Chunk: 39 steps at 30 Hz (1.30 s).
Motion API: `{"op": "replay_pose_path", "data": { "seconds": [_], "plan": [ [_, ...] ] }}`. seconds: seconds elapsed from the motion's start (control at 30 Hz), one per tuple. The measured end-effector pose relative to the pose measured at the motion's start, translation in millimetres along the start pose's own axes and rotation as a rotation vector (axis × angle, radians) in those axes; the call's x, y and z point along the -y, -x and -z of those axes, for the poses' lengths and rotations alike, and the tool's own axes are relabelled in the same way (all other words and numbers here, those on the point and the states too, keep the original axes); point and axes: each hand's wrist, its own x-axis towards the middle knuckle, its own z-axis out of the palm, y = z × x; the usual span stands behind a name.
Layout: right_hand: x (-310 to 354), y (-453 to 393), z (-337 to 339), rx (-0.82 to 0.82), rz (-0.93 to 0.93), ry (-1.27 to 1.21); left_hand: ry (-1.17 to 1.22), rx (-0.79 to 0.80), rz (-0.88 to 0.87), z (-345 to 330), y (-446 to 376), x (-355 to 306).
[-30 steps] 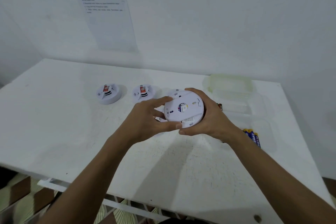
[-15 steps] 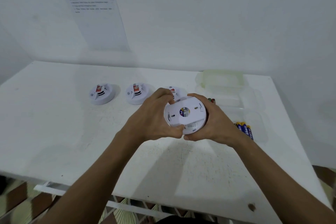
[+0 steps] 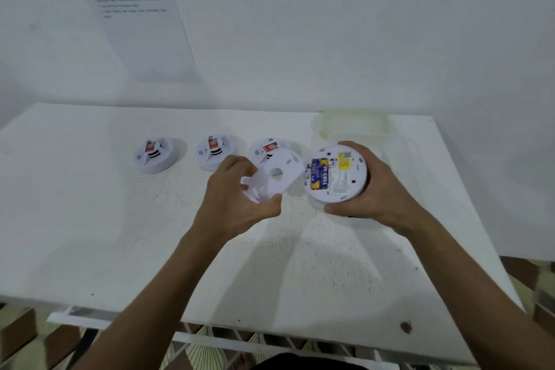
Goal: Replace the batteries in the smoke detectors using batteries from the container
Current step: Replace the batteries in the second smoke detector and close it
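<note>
A white table (image 3: 90, 234) stands against a white wall, its near edge running across the lower frame with patterned floor showing below it. The near half of the tabletop is bare between the two forearms and out to the left edge.

Above that open stretch, the left hand (image 3: 237, 204) pinches a round white cover plate (image 3: 276, 176) between thumb and curled fingers, tilted and held off the surface. Just to its right, and apart from it, the right hand (image 3: 372, 189) wraps around the smoke detector (image 3: 338, 174), its back facing up with blue-and-yellow batteries (image 3: 319, 178) seated in the compartment.

Farther back, three more detectors (image 3: 156, 156) sit in a row, the rightmost partly hidden behind the plate. A clear plastic container (image 3: 354, 125) lies behind the right hand near the table's far right edge. A printed sheet (image 3: 135, 15) hangs on the wall.
</note>
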Motion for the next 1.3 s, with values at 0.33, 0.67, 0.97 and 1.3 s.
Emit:
{"op": "replay_pose_path", "data": {
  "seconds": [0.33,0.67,0.97,1.3],
  "plan": [
    [-16,20,29,0.022,-0.056,-0.058,-0.043,0.336,0.165,-44,36,8],
    [-18,22,13,0.089,-0.068,-0.088,0.036,0.298,0.137,-27,16,-12],
    [-9,16,4,0.116,-0.038,-0.060,0.109,0.561,-0.061,-2,-38,-63],
    [-16,18,5,0.068,0.001,-0.040,0.031,0.616,-0.125,-12,-46,-80]
  ]
}}
